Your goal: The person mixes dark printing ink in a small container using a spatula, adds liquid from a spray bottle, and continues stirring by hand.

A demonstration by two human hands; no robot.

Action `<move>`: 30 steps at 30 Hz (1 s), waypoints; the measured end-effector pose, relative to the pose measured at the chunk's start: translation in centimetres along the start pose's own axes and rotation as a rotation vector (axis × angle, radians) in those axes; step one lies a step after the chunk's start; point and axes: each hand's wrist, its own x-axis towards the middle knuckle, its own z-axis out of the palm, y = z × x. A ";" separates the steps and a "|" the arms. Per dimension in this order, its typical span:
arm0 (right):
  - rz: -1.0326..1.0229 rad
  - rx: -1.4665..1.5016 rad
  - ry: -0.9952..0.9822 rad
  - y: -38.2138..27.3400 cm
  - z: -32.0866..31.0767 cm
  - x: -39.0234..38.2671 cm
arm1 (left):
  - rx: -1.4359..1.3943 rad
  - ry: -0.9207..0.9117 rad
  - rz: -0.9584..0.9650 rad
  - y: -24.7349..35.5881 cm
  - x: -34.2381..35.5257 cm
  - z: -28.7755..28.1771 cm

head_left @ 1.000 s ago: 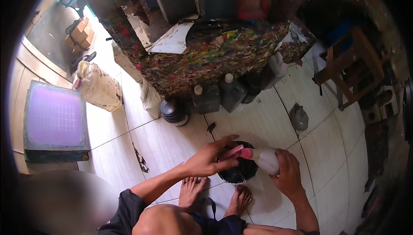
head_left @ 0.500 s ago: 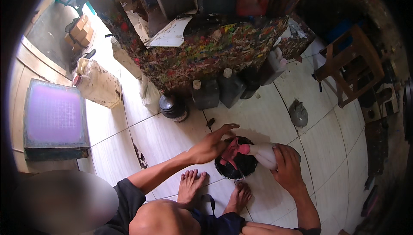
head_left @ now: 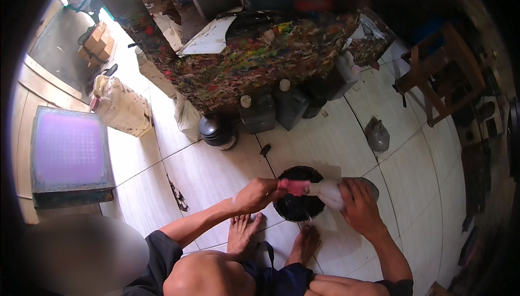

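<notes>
Pink strip and bottle, lower centre of the frame. The soft pink strip (head_left: 295,187), perhaps cloth or plastic film, lies above the mouth of the black bucket (head_left: 288,214), between the person's hands. Half a second ago it drooped loosely into the bucket and the left hand (head_left: 258,194) had its fingers spread; now that hand pinches the strip's left end and draws it nearly straight. The other end meets the neck of the tilted, whitish bottle (head_left: 329,194), around whose body the right hand (head_left: 358,205) is curled. The slack thus appears taken up, with the bottle serving as anchor; whether the strip is tied there, I cannot tell from here. Outward: grey knotted bag (head_left: 377,136), right of centre; dark jerrycans (head_left: 291,109), upper centre; brown stool (head_left: 452,82), upper right.
</notes>
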 end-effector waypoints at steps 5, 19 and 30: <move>-0.006 -0.041 0.017 -0.2 0.0 0.1 | -0.222 0.005 -0.023 -0.5 0.0 -1.3; -0.011 -0.115 -0.055 -0.1 0.5 0.9 | -0.086 -0.013 -0.042 -1.4 -0.2 -1.3; -0.187 -0.172 0.047 -0.7 1.0 1.8 | -0.096 0.001 -0.090 0.2 -2.0 -2.9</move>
